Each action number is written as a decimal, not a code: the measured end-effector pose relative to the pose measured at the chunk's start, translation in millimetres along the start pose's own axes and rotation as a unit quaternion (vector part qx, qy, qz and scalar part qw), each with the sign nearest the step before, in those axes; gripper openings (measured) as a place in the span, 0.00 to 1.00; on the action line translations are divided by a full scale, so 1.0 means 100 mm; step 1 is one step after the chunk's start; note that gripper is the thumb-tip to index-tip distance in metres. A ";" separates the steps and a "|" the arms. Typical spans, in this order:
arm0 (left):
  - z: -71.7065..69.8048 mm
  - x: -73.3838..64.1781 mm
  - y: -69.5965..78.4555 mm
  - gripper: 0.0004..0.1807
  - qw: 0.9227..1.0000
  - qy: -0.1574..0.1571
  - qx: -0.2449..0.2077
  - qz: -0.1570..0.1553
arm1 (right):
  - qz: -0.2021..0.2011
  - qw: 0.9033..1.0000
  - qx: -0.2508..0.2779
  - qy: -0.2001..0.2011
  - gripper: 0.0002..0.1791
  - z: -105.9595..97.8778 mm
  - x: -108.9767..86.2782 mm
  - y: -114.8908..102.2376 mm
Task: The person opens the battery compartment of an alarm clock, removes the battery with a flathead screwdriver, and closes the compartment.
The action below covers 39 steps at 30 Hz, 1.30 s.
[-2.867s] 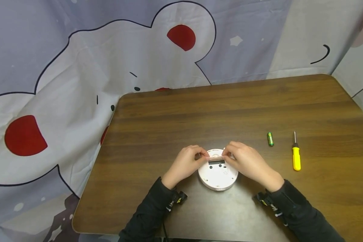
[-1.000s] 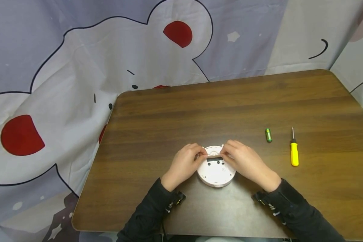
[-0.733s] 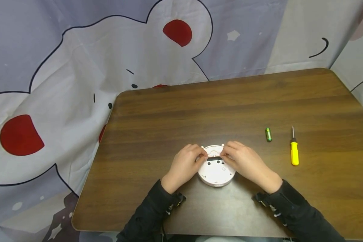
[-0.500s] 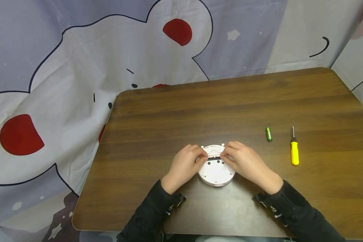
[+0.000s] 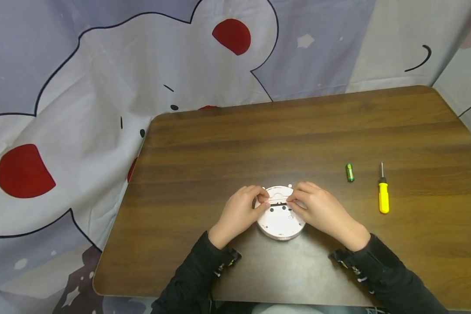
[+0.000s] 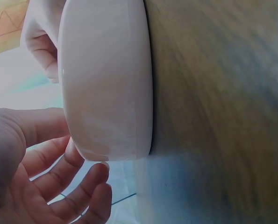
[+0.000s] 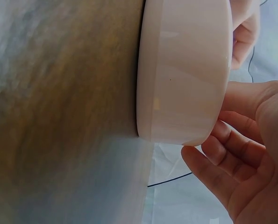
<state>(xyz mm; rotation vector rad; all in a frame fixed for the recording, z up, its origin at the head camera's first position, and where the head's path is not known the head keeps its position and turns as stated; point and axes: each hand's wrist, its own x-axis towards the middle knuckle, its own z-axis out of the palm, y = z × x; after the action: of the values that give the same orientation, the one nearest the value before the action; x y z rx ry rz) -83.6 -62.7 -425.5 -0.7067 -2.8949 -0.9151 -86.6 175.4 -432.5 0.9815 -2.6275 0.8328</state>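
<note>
A round white device lies on the table with its flat face up, showing small dark holes and speaker perforations. Across it runs a narrow dark battery slot, with a thin white cover along its far edge. My left hand pinches the cover's left end between thumb and index finger. At the right end my right hand pinches it likewise. Both wrist views show the device's smooth side wall, thumbs over its face and the other fingers loosely bent beside it. Fingertips partly hide the cover's ends.
A green battery lies on the wooden table, right of the device. Farther right is a yellow-handled screwdriver, its tip pointing away. A patterned cloth hangs behind the table and along its left side.
The cover has tilted down toward the slot, so the visible dark opening is narrower. Both hands keep nearly the same place on the device. The head view has shifted slightly.
</note>
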 end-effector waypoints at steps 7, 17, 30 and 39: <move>0.00 0.01 -0.01 0.07 1.000 -0.008 -0.021 -0.005 | -0.008 1.000 -0.001 0.000 0.05 -0.01 -0.01 0.00; -0.01 0.06 -0.03 0.07 0.999 -0.008 -0.044 0.004 | -0.013 1.000 0.003 0.004 0.05 -0.02 0.00 0.02; -0.01 0.04 -0.03 0.05 0.998 -0.012 -0.061 -0.022 | 0.129 0.984 0.123 -0.013 0.16 0.02 -0.01 0.02; 0.01 0.08 -0.02 0.06 0.997 -0.022 -0.065 -0.026 | 0.158 0.976 0.148 -0.032 0.18 0.01 0.00 0.06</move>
<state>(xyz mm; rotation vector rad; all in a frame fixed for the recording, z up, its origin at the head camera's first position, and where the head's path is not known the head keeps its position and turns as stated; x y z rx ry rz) -91.2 -60.6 -426.5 -0.6718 -2.9261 -1.1154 -90.5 178.3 -435.9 0.6653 -2.8138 1.3157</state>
